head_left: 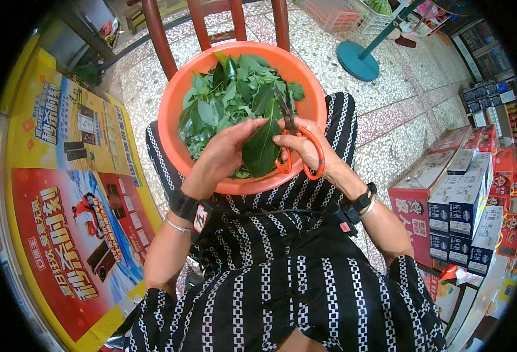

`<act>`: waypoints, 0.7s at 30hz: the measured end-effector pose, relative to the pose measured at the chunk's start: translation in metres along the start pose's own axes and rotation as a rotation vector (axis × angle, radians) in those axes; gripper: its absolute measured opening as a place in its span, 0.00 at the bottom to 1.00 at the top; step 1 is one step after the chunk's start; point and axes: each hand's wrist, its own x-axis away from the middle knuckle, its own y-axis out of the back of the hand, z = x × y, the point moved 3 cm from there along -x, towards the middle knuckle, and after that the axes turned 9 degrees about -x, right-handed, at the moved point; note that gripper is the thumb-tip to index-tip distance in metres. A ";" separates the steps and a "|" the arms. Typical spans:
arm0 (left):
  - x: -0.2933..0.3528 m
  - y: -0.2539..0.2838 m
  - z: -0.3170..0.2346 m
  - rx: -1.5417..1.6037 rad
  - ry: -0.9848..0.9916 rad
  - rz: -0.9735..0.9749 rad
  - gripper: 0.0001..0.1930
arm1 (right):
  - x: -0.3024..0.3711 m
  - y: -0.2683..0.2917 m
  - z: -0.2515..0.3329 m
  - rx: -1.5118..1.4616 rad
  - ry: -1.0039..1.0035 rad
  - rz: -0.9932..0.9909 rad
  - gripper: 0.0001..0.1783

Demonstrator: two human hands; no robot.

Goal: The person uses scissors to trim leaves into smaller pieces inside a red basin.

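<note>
Over an orange plastic basin [171,105] resting on my lap, my left hand [226,149] is closed on the edge of a large dark green leaf [261,154]. My right hand [306,146] grips scissors [315,154] with orange loop handles, its thumb against the same leaf. Their dark blades point away from me, above the loose green leaves [235,97] that fill much of the basin. The fingertips of my left hand are partly hidden behind the leaf.
A red wooden chair [239,20] stands right behind the basin. To the left is a yellow and red poster-covered panel [82,229]. Stacked boxes [461,199] line the right side. A green round stand base [357,61] and plastic crates [329,14] are on the speckled floor beyond.
</note>
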 end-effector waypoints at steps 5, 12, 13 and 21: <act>0.006 -0.008 0.021 -0.236 -0.020 -0.082 0.20 | 0.001 0.006 -0.009 0.053 -0.005 -0.016 0.02; 0.010 -0.010 0.048 -0.599 -0.268 -0.457 0.14 | 0.005 -0.002 -0.023 0.095 -0.038 -0.035 0.03; 0.012 -0.008 0.050 -0.611 -0.260 -0.503 0.14 | 0.006 -0.002 -0.023 0.112 -0.063 -0.037 0.03; 0.016 0.004 0.054 -0.688 -0.166 -0.475 0.09 | 0.012 -0.002 -0.016 0.053 -0.158 -0.035 0.09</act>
